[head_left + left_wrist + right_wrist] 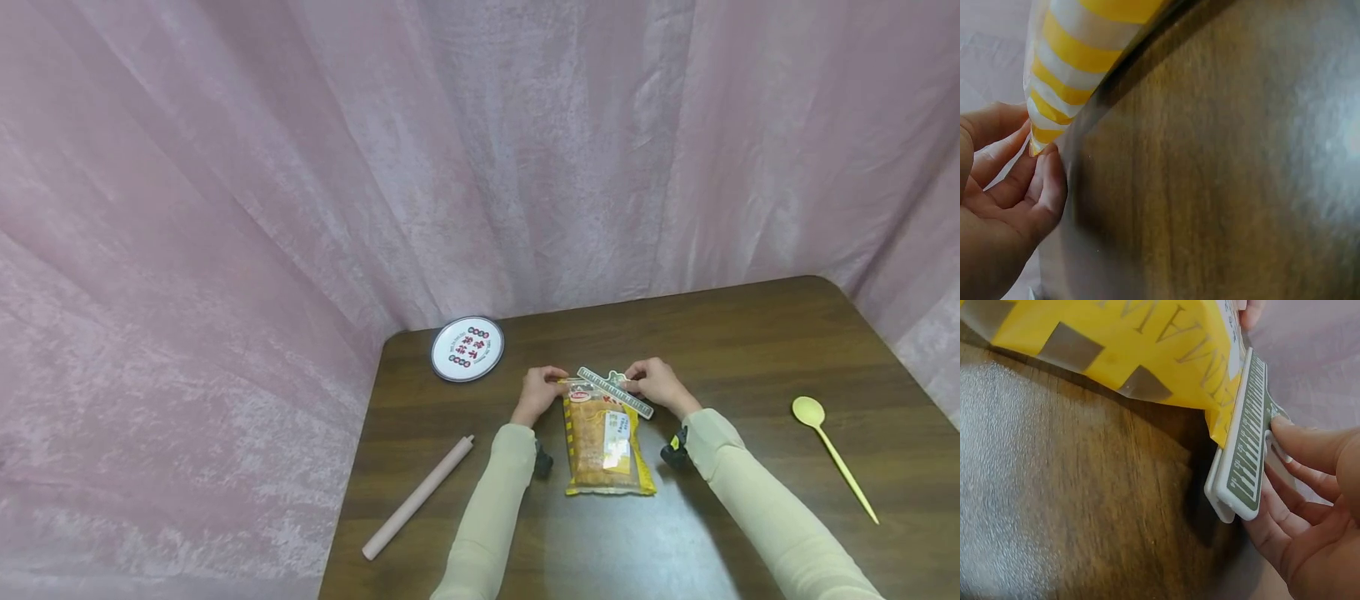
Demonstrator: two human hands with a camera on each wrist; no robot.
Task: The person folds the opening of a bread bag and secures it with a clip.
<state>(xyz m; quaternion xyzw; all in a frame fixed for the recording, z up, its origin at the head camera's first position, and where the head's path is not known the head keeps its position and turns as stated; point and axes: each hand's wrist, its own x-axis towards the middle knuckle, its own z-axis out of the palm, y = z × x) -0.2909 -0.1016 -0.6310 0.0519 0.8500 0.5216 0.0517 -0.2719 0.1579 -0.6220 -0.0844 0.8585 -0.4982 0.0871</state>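
Note:
A yellow-edged bag of bread (588, 442) lies on the table, its clear front showing a brown loaf and a white label. My left hand (537, 392) pinches the bag's far left corner; in the left wrist view the fingertips (1050, 169) hold its yellow-and-white striped edge. My right hand (660, 387) grips the handle of a long bag clip (617, 392) with a piano-key pattern, thumb on one side and fingers behind. Slanted across the bag's far right end, the clip (1247, 437) has its two bars around the yellow corner in the right wrist view.
A round white plate (467, 350) with red lettering sits at the far left of the brown table (720, 350). Left of my left arm is a pale pink rolling pin (418, 497). On the right lies a yellow long-handled spoon (832, 454). Pink curtains (525, 167) hang behind.

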